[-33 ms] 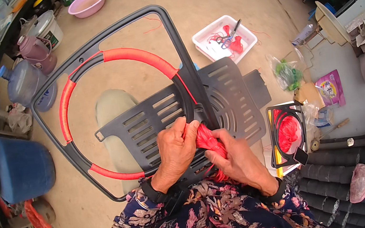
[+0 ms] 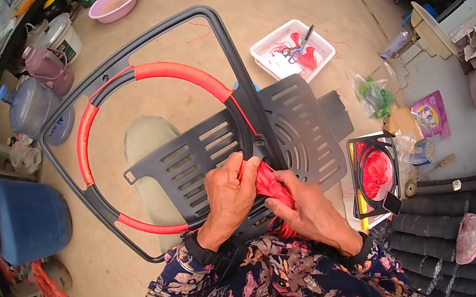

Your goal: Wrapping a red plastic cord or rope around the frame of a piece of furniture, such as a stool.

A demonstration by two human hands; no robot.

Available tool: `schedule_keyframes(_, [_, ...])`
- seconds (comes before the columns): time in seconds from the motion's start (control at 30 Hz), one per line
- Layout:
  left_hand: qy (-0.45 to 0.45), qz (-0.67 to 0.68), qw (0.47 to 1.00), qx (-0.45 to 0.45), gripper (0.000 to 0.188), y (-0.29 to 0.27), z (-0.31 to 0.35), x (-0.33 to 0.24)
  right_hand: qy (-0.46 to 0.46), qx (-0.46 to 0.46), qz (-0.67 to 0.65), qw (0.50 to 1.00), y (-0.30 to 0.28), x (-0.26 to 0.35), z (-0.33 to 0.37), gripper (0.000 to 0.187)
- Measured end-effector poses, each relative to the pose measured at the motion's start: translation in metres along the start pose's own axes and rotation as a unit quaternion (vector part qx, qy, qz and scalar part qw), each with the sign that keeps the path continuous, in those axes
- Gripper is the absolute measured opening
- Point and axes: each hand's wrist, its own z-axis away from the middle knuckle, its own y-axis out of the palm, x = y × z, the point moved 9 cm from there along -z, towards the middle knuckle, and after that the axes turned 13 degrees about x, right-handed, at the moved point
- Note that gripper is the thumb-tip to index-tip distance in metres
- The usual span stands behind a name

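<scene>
A black plastic frame (image 2: 223, 31) with a ring inside it lies across my lap, on top of a slotted black panel (image 2: 304, 131). Red cord is wound round parts of the ring (image 2: 175, 73), leaving black stretches between. My left hand (image 2: 230, 195) is closed at the ring's lower right, pinching the upper end of a bundle of red cord (image 2: 271, 186). Fingers of my right hand (image 2: 311, 208) wrap round the lower part of that same bundle. Its bottom end is partly hidden behind the right hand.
A white tray (image 2: 262, 51) with scissors (image 2: 300, 45) and red cord scraps stands ahead on the floor. To the right, a container holds a black frame (image 2: 356, 179) and more red cord (image 2: 374, 174). A blue barrel (image 2: 32, 217) and a water jug (image 2: 33, 110) stand left.
My right hand has shifted very slightly on the red cord bundle. The left hand, the ring and the frame look unmoved.
</scene>
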Motion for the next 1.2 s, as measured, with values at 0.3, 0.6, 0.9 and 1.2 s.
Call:
schedule_keyframes(0.3, [0.001,-0.016,1.000,-0.002,0.034,0.001,0.003,0.002,0.003,0.049,-0.222,0.974,0.021,-0.029,0.030,0.054])
schedule_keyframes(0.6, [0.037,-0.056,0.998,-0.017,0.031,-0.002,0.007,-0.017,-0.038,-0.080,0.008,0.996,-0.014,-0.008,0.038,0.036])
schedule_keyframes(0.9, [0.091,-0.069,0.993,-0.039,0.025,-0.007,0.012,-0.039,-0.008,-0.080,0.109,0.991,-0.018,0.014,0.004,0.029])
schedule_keyframes(1.2, [0.029,-0.060,0.996,-0.055,0.028,-0.019,0.012,-0.015,-0.215,-0.121,0.209,0.946,-0.001,0.050,-0.006,0.024])
